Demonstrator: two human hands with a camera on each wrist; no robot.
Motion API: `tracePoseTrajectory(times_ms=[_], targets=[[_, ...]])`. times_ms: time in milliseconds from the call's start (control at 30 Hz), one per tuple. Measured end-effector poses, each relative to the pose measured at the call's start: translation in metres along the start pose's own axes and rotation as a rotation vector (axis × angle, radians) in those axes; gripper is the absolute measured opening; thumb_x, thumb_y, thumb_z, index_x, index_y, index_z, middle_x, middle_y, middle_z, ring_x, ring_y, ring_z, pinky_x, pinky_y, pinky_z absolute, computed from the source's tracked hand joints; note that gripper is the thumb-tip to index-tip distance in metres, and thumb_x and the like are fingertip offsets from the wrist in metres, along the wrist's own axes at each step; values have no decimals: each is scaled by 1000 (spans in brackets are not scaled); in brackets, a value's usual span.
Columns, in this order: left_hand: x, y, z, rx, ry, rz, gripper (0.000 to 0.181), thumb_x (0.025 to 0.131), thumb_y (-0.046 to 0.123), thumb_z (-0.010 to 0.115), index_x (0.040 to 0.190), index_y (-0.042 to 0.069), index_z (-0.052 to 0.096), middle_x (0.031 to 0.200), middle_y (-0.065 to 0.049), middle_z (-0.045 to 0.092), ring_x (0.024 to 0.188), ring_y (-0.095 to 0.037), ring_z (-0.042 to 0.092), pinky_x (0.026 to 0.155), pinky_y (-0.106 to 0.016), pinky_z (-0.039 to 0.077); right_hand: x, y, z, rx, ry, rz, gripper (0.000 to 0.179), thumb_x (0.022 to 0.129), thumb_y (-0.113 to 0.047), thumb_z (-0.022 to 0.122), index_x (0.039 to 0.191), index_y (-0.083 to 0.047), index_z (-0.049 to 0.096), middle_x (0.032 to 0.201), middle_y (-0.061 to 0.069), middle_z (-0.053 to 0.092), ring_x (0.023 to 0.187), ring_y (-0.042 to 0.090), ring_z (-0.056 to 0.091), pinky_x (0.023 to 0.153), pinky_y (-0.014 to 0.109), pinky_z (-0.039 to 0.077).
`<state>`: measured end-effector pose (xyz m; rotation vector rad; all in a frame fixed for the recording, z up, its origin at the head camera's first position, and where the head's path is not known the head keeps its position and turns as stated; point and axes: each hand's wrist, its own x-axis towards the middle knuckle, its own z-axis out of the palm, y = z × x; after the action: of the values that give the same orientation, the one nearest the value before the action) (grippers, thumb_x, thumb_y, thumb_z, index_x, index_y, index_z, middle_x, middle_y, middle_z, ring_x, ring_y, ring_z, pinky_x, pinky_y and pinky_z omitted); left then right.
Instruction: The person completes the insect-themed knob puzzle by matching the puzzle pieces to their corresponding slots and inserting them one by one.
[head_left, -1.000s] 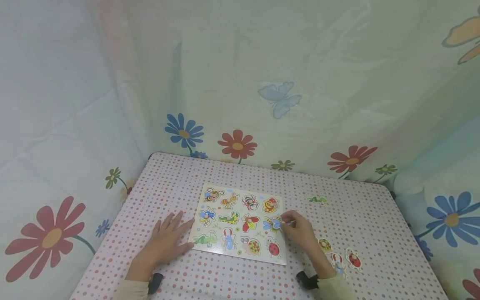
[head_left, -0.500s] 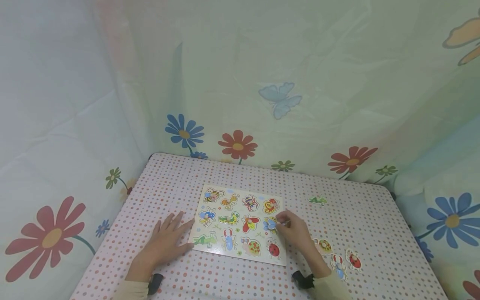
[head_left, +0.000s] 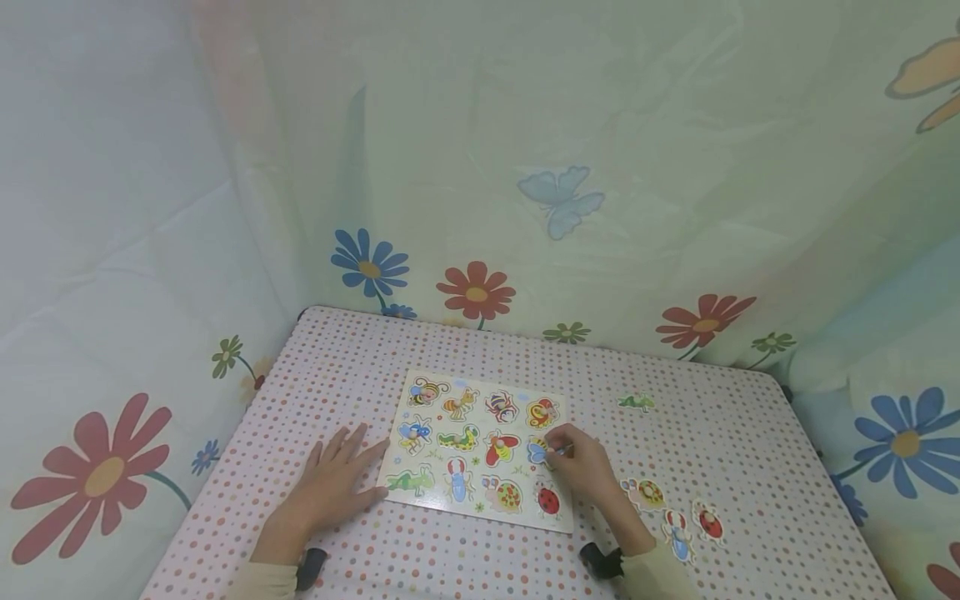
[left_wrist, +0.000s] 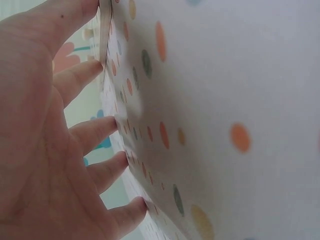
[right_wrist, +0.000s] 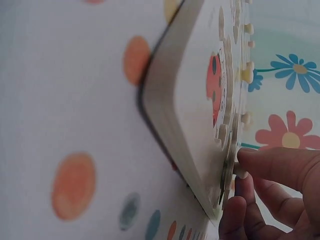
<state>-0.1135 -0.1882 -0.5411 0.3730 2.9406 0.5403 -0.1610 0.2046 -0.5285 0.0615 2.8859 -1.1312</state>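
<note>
A wooden peg puzzle board (head_left: 525, 518) with insect pictures lies on the table. My right hand (head_left: 588, 467) is at its right edge and pinches the small knob (right_wrist: 241, 171) of a blue-winged bee puzzle piece (head_left: 537, 451) over the middle row. The fingers partly cover this piece, and whether it sits fully in its recess I cannot tell. With fingers spread and fairly straight, my left hand (head_left: 333, 483) rests on the table, its thumb and index finger touching the board's left edge.
Right of the board lie a green grasshopper piece (head_left: 636, 402), a snail piece (head_left: 647, 493), a blue beetle piece (head_left: 677, 533) and a ladybug piece (head_left: 707, 522). A dotted cloth (head_left: 360, 342) covers the table, and a flowered curtain (head_left: 450, 167) hangs behind.
My right hand has moved a little to the left with the bee piece, which now lies nearer the board's middle-row picture. The left hand has stayed in place.
</note>
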Motion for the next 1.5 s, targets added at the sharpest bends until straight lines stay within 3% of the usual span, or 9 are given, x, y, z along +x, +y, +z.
tracePoseTrajectory(times_ms=[767, 1000, 1500], targets=[[0, -2, 1, -7, 13, 15, 71, 92, 52, 66, 153, 26, 43, 163, -14, 24, 148, -43, 16, 114, -69, 9, 2, -4, 4, -17, -19, 15, 23, 86, -4, 74, 107, -8, 67, 94, 3, 63, 78, 17, 56, 64, 29, 47], [0, -1, 1, -3, 12, 17, 70, 92, 52, 65, 153, 26, 43, 163, -14, 24, 148, -43, 16, 114, -69, 9, 2, -1, 5, -24, -22, -18, 22, 85, -4, 74, 106, -8, 67, 93, 2, 63, 77, 16, 56, 63, 29, 47], [0, -3, 3, -2, 1, 0, 72, 90, 53, 67, 154, 28, 43, 164, -13, 23, 148, -43, 16, 114, -70, 9, 1, -2, -3, -8, -36, -4, 20, 86, -8, 74, 106, -10, 67, 97, 3, 63, 75, 16, 55, 58, 29, 48]])
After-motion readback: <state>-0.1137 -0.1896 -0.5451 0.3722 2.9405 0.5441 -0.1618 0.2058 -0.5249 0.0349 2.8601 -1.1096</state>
